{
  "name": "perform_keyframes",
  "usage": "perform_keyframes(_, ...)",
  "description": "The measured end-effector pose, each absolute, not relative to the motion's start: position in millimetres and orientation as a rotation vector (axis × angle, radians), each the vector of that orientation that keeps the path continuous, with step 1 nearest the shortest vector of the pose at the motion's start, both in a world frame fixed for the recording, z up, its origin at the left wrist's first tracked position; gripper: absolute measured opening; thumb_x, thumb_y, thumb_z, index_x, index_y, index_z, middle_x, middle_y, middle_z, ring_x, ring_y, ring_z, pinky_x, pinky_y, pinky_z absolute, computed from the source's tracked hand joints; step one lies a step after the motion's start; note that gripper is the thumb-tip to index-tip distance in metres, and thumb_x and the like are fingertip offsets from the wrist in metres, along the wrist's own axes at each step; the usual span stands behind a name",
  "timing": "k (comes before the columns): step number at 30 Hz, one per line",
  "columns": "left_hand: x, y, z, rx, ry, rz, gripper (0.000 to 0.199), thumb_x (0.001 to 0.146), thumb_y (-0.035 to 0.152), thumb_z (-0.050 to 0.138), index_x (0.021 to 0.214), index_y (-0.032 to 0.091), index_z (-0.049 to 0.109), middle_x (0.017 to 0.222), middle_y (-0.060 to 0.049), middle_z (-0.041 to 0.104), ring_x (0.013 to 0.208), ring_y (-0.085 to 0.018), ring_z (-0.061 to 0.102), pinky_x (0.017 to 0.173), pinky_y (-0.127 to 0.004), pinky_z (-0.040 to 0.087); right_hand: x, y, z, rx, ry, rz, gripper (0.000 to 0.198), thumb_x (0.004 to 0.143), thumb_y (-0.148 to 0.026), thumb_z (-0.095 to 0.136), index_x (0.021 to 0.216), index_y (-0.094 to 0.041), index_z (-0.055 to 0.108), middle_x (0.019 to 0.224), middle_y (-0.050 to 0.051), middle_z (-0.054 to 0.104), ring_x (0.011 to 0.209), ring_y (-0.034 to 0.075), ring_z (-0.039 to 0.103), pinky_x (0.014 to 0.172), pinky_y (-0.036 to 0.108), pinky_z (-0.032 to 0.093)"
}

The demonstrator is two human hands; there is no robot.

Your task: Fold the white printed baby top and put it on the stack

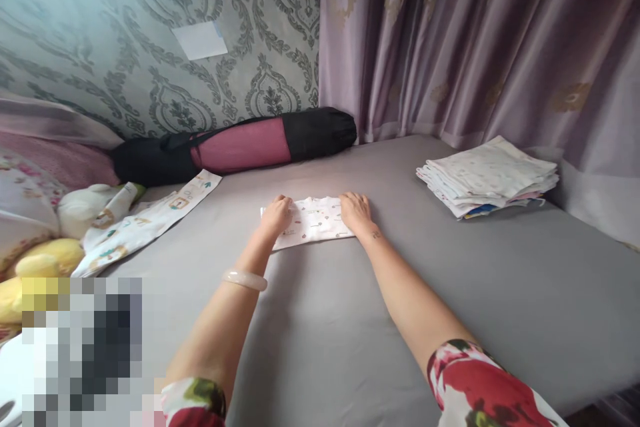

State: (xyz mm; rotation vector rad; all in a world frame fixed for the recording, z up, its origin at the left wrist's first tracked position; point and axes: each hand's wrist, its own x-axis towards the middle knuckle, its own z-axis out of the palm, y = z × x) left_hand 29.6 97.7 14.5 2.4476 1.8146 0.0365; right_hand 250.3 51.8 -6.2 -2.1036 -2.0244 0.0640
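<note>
A small white garment (314,221) with a tiny print lies folded into a flat rectangle on the grey sheet, in the middle of the head view. My left hand (277,215) is closed over its left end, fingers curled at the far corner. At the opposite end, my right hand (356,210) grips the far right corner, its fingers bent over the cloth. The fingertips of both hands are partly hidden. To the right sits a stack of folded clothes (490,173). Another white printed garment (145,227) lies loosely spread out on the left.
A long black and pink bag (240,145) lies along the patterned wall. Yellow and white plush toys (50,257) crowd the left edge. Purple curtains (450,33) hang behind the grey bed (340,340). The lower left corner is pixelated.
</note>
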Motion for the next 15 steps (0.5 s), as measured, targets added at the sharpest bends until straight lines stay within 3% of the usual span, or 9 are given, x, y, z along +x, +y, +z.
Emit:
perform_keyframes(3, 25.6, 112.5, 21.6, 2.444, 1.799, -0.102, 0.040, 0.083, 0.014, 0.048, 0.119, 0.020, 0.065, 0.128, -0.012, 0.063, 0.118, -0.026, 0.058, 0.099, -0.032, 0.043, 253.1, 53.6, -4.3, -2.098, -2.044, 0.046, 0.045, 0.093, -0.005, 0.030, 0.115, -0.017, 0.067, 0.123, 0.014, 0.063, 0.116, 0.024, 0.052, 0.106, 0.039, 0.028)
perform_keyframes(7, 24.8, 124.3, 31.5, 2.411, 1.815, -0.196, 0.036, 0.078, 0.021, 0.055, 0.111, 0.026, 0.069, 0.121, -0.011, 0.068, 0.121, -0.035, 0.054, 0.097, -0.045, 0.044, 255.3, 55.2, -3.1, -2.083, -2.045, 0.034, 0.045, 0.090, -0.005, 0.033, 0.118, -0.018, 0.066, 0.124, 0.015, 0.060, 0.118, 0.027, 0.048, 0.107, 0.043, 0.026)
perform_keyframes(15, 25.7, 132.2, 39.9, 2.370, 1.774, -0.297, 0.028, 0.073, 0.026, 0.057, 0.099, 0.026, 0.068, 0.108, -0.009, 0.072, 0.115, -0.033, 0.055, 0.094, -0.046, 0.042, 257.6, 56.0, 4.1, -2.095, -2.041, 0.120, 0.044, 0.086, -0.005, 0.039, 0.118, -0.016, 0.066, 0.127, 0.017, 0.056, 0.121, 0.030, 0.043, 0.106, 0.045, 0.027)
